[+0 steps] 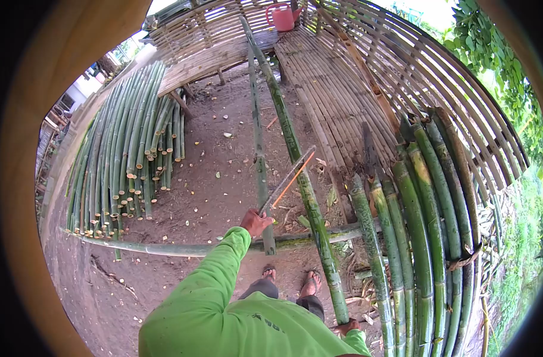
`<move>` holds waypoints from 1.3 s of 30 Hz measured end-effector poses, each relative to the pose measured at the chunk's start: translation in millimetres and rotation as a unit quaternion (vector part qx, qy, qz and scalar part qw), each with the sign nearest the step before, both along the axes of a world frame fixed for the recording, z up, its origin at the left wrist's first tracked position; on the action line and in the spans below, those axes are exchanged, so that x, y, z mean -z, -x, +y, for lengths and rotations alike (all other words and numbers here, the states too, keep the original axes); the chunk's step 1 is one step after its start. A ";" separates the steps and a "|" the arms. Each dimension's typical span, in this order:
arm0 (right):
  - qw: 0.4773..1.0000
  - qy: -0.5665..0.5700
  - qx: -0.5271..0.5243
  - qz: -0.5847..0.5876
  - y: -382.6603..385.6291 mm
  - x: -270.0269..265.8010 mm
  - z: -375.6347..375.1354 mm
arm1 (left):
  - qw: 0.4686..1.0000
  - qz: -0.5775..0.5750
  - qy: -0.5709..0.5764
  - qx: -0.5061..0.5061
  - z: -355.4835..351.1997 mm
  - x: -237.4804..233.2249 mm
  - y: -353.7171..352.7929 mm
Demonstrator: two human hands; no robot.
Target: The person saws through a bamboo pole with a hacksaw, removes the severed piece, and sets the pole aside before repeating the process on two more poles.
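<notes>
Left hand [255, 221] clenches the saw [286, 181], pointing 1 o'clock; right hand [346, 326] grips the pole [307, 196]: stiff, likely heavy, best held low.

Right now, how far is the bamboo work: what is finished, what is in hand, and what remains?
Done, it seems: a stack of bamboo poles lies on the ground at the left. In hand: the right hand grips a long green pole, and the left hand holds a long blade up to it. Probably left: the thicker poles leaning on the right.
</notes>
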State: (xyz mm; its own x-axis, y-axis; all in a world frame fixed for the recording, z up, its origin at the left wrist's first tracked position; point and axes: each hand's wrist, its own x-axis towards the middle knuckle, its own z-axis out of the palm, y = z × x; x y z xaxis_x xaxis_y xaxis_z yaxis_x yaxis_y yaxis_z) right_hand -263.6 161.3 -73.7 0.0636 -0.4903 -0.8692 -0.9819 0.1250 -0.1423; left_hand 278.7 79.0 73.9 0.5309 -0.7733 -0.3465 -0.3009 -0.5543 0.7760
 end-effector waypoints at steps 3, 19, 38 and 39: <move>1.000 0.009 0.017 0.004 -29.2 -32.5 1.2 | 1.000 0.009 0.006 -0.001 -1.6 12.9 -12.2; 0.990 0.066 0.124 -0.020 -152.7 -125.8 61.7 | 0.987 -0.021 -0.005 0.159 27.8 42.2 -101.0; 0.996 0.024 0.083 -0.020 -182.1 -85.3 79.0 | 0.959 -0.190 -0.087 0.191 15.7 59.2 -153.5; 0.994 0.015 0.107 -0.013 -194.9 -90.5 73.0 | 0.961 -0.184 -0.099 0.183 12.8 53.9 -148.3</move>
